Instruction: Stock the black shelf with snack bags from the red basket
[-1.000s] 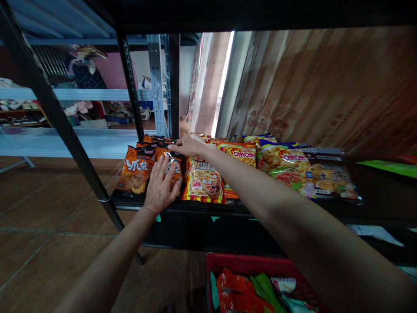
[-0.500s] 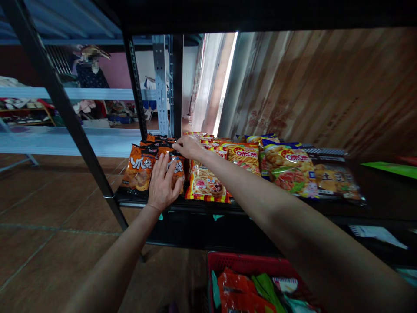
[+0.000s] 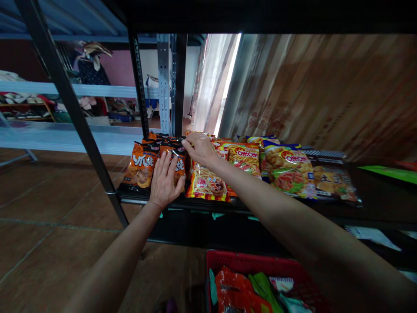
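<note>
My left hand (image 3: 165, 181) lies with spread fingers against the front of an orange-and-black snack bag (image 3: 180, 170). Another orange-and-black snack bag (image 3: 140, 165) leans just left of it. My right hand (image 3: 201, 150) is over the tops of the bags, between the orange-and-black ones and a yellow-and-red snack bag (image 3: 206, 182). Its thumb points left near the orange bag's upper corner; the other fingers are bent and partly hidden, so a grip cannot be made out. An orange noodle-snack bag (image 3: 244, 156) stands right of my right wrist.
Further right on the black shelf (image 3: 329, 213) are a blue-edged snack bag (image 3: 288, 169) and a brown snack bag (image 3: 334, 176). Below is a red basket (image 3: 241, 259) holding several packets. A black post (image 3: 74, 113) rises at the left; a curtain (image 3: 312, 95) hangs behind.
My right hand has shifted slightly right along the bag tops, away from the orange-and-black bag's top edge. My left hand stays against the bag. The view has moved a little.
</note>
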`<control>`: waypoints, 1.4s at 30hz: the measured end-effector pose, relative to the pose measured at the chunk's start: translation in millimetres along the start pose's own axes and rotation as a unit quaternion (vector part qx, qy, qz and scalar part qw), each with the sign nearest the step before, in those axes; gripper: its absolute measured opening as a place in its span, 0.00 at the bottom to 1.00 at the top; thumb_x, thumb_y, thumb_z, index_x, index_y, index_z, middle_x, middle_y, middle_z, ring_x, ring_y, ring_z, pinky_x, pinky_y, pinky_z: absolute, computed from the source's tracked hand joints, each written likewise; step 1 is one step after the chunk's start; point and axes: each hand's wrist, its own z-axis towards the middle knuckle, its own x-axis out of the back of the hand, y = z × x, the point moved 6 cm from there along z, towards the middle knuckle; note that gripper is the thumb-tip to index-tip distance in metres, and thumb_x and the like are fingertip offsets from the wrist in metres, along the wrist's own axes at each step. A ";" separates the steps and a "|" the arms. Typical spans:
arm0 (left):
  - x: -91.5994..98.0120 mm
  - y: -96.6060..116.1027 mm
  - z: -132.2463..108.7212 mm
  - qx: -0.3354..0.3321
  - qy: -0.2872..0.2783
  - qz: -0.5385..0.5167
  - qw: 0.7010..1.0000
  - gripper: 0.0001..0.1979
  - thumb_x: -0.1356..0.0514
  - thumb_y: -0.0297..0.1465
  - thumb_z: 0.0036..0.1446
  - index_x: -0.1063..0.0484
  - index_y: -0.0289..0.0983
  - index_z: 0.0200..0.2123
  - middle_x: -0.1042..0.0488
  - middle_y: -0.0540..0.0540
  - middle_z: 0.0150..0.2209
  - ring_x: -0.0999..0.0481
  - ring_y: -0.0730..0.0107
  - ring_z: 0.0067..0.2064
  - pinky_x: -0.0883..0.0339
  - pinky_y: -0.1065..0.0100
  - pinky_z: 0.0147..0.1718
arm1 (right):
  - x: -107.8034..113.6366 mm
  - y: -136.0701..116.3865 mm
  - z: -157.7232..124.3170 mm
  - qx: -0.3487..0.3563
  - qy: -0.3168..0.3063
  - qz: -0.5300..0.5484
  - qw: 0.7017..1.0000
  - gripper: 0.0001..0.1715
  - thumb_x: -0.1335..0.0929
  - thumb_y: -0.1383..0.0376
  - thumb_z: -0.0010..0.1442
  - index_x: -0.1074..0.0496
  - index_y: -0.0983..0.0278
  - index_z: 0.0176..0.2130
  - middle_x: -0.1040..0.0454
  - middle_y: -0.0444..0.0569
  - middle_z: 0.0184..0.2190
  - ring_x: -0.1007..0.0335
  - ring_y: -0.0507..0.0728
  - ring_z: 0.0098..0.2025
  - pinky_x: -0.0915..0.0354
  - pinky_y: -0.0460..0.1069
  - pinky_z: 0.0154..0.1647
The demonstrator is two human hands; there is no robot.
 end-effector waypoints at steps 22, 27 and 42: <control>6.3 -1.1 -1.7 0.019 0.022 -0.014 0.999 0.25 0.49 0.32 0.61 0.42 0.33 0.60 0.43 0.33 0.65 0.55 0.55 0.69 0.51 0.46 0.63 | -15.7 -31.9 8.0 0.011 0.017 0.034 0.999 0.18 0.40 0.66 0.63 0.25 0.64 0.46 0.25 0.52 0.49 0.45 0.63 0.61 0.54 0.59 0.62; 22.5 -6.2 -9.3 0.042 0.078 -0.015 0.996 0.21 0.50 0.27 0.61 0.38 0.33 0.57 0.39 0.34 0.62 0.50 0.57 0.68 0.48 0.48 0.62 | -23.2 -49.2 24.9 0.037 0.002 0.032 0.999 0.19 0.40 0.67 0.63 0.25 0.64 0.47 0.26 0.52 0.51 0.47 0.62 0.62 0.54 0.58 0.63; 64.3 -56.6 -77.2 0.210 0.053 0.076 0.973 0.27 0.46 0.29 0.58 0.44 0.31 0.60 0.46 0.28 0.64 0.50 0.49 0.67 0.46 0.46 0.60 | -75.7 -72.9 75.3 0.019 -0.151 -0.055 0.987 0.19 0.40 0.66 0.61 0.25 0.60 0.47 0.23 0.53 0.45 0.33 0.63 0.53 0.47 0.58 0.56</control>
